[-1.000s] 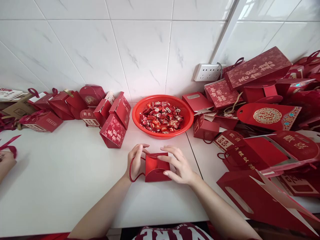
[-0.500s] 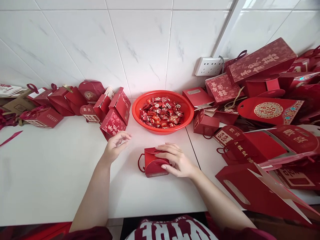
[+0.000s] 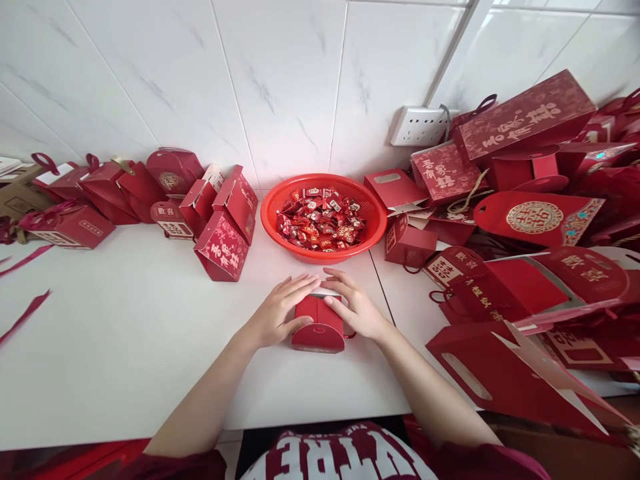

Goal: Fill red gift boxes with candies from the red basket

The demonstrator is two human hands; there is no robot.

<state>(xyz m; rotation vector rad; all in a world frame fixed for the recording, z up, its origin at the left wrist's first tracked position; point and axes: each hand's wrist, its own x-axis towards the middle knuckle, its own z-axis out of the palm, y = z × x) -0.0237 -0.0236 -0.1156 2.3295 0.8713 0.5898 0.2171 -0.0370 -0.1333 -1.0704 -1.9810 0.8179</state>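
Note:
A small red gift box (image 3: 318,339) with a rounded front flap stands on the white table in front of me. My left hand (image 3: 283,308) grips its left side, thumb on the front flap and fingers over the back top edge. On the other side my right hand (image 3: 357,307) holds it in the same way, with the thumb on the top. The fingertips of both hands come close together above the box. A bit of dark red cord (image 3: 351,335) shows at its right side. The back of the box is partly hidden by my fingers.
Just behind stands a red plastic basket (image 3: 267,223) full of wrapped candies (image 3: 323,220). Folded red boxes (image 3: 227,247) line the wall at left. Many more red boxes (image 3: 520,220) are piled at right. Ribbon strips (image 3: 25,317) lie far left; a power strip (image 3: 419,127) is against the wall.
My left hand has come from beside the box onto its left side. The right hand has shifted slightly right and up. A cord visible at the box's left is now out of sight there.

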